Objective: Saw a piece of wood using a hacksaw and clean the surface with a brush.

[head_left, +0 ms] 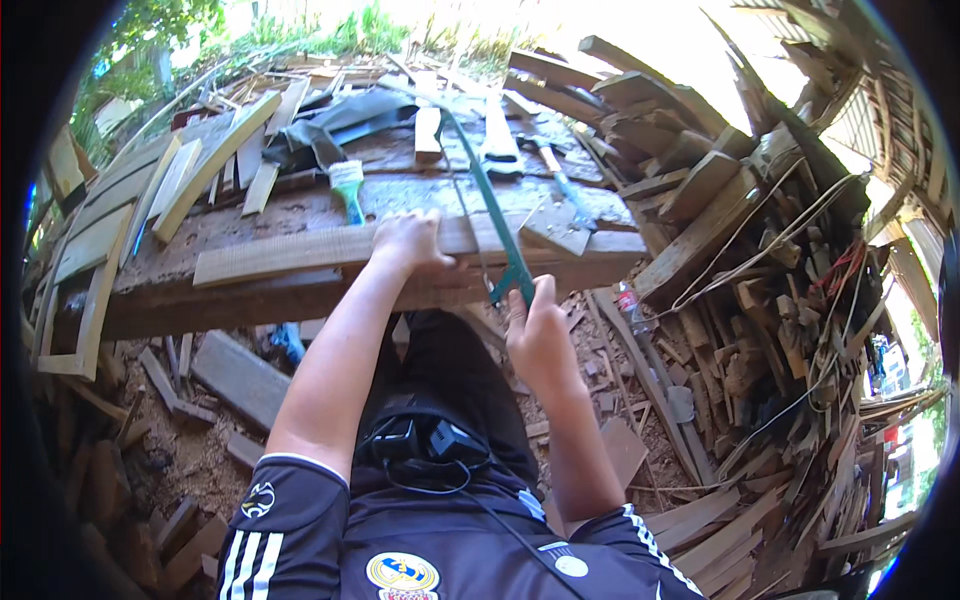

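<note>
My right hand [538,330] is closed round the handle of a green bow saw [487,192], whose frame points away from me across the workbench. The saw's thin blade crosses a long wooden board [300,252] lying along the bench's near edge. To the left of the blade, my left hand [410,243] grips that board, fingers over its top and thumb at the near side. A paintbrush [347,190] with a pale green handle lies just beyond my left hand. Whether the blade has cut into the board is too small to tell.
The rough wooden bench [130,305] carries a dark sheet [345,120], a handsaw [498,135] and a chisel-like tool [562,180]. A wooden frame [95,300] leans at its left end. Stacked timber [720,190] rises on the right. Offcuts [240,375] and sawdust cover the ground.
</note>
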Available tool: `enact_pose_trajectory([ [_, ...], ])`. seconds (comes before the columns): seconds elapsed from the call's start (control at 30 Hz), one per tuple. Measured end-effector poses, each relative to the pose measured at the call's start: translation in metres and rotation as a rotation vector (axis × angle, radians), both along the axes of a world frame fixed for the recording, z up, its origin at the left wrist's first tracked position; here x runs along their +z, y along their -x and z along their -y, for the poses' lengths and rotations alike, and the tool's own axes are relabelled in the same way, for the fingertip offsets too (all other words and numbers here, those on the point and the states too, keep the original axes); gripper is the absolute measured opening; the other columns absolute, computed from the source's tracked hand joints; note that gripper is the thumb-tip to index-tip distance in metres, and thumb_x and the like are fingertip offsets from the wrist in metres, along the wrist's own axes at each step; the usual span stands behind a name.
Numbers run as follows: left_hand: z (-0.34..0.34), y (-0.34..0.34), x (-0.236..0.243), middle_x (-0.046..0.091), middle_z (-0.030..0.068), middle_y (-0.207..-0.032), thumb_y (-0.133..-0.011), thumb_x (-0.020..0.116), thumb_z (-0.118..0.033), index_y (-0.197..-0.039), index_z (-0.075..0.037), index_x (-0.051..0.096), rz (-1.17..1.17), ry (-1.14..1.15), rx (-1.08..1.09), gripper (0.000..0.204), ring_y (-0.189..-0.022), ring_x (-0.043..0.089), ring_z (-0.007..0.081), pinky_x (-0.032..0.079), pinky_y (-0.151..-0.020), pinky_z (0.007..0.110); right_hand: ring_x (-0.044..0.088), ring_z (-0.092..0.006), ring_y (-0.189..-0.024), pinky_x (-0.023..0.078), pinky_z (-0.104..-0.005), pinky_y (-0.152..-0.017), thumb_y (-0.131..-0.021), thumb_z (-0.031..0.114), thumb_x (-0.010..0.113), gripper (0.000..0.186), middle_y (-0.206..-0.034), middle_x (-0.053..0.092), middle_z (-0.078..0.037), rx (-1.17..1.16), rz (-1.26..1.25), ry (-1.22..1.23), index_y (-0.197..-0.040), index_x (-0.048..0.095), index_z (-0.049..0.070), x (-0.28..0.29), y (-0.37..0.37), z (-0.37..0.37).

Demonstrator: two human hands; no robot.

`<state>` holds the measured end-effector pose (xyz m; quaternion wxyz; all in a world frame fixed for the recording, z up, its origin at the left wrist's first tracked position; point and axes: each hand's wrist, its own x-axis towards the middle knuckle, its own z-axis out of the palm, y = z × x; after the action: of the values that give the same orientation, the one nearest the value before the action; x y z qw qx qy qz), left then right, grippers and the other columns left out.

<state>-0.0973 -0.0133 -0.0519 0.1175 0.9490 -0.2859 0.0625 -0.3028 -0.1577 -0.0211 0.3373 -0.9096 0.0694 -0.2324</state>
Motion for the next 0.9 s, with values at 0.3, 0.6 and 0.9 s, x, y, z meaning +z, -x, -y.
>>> enact_pose_trajectory([
  [0.3,-0.005,0.002,0.012,0.069,0.0196,-0.127,-0.067,0.08,-0.07,-0.125,-0.007,0.063,-0.085,-0.024,0.02,0.086,-0.119,0.066,0.0355,0.051,-0.105,0.045,0.067,-0.0513,-0.079,0.05,-0.0575,-0.064,-0.106,0.016,0.052,0.014,-0.082,0.067,-0.029,-0.067,-0.174,0.049,-0.111,0.05,0.003,0.075,0.093,-0.021],
  [0.6,-0.007,0.007,-0.002,0.07,0.0177,-0.123,-0.069,0.081,-0.063,-0.122,-0.008,0.063,0.096,-0.009,-0.098,0.078,-0.118,0.067,0.0333,0.05,-0.105,0.045,0.066,-0.0178,-0.065,0.054,-0.0341,-0.061,-0.108,0.011,0.05,0.014,-0.076,0.064,-0.011,0.12,-0.183,-0.233,-0.116,0.046,0.0,0.05,0.075,-0.007],
  [0.9,-0.007,0.006,0.015,0.07,0.0183,-0.127,-0.067,0.076,-0.079,-0.125,-0.006,0.065,-0.101,-0.052,0.097,0.094,-0.119,0.068,0.032,0.052,-0.103,0.043,0.063,-0.0135,-0.062,0.051,-0.0306,-0.058,-0.109,0.016,0.05,0.017,-0.073,0.062,-0.008,0.123,-0.127,-0.286,-0.113,0.049,0.0,0.034,0.045,0.001],
])
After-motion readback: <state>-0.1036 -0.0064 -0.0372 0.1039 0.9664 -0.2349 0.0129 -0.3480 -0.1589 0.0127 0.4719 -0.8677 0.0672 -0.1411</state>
